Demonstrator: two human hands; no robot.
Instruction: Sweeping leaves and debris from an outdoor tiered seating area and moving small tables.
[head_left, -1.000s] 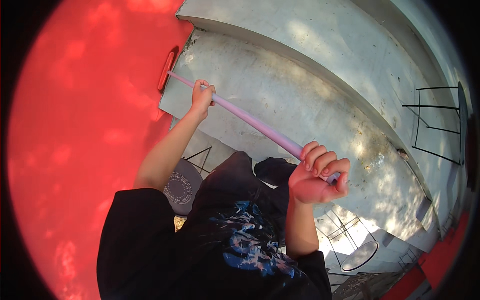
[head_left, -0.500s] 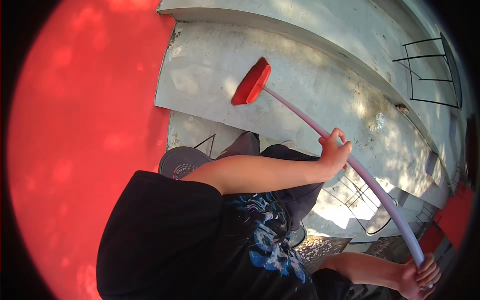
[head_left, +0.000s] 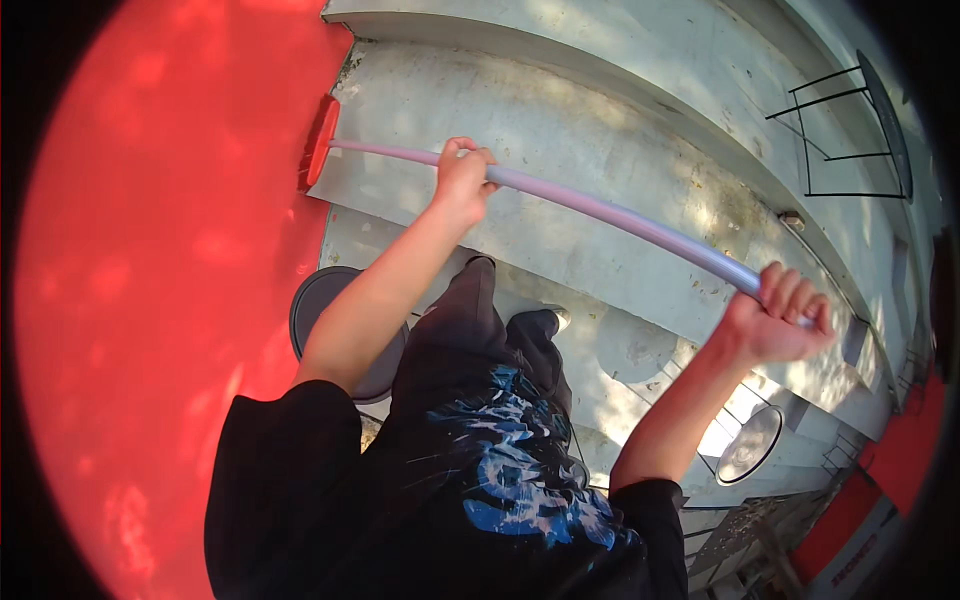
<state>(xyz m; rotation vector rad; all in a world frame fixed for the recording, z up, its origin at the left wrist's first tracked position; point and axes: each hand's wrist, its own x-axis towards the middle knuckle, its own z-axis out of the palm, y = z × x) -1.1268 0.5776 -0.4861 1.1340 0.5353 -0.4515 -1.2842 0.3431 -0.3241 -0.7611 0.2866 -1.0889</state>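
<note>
A broom [head_left: 610, 208] with a pinkish-purple handle and a red head [head_left: 321, 143] stretches across in front of me, from far left to right. Its head stands at the left end of the grey concrete step [head_left: 560, 130], against the red surface. My left hand [head_left: 465, 185] is closed round the handle, towards the head. Farther back, my right hand [head_left: 778, 315] wraps round the handle near its end. Both my arms reach forward over the steps.
A big red surface [head_left: 180, 280] fills the left side. Beside my left arm is a dark round stool [head_left: 312, 320]. Another stool [head_left: 752, 445] stands at the lower right, and a black-framed one [head_left: 850, 150] on the upper step. My feet are below the middle step's edge.
The broom head has moved left along the step to the red surface. Both hands went with it, my right hand rising up and forward from the lower right corner. The handle is now flatter.
</note>
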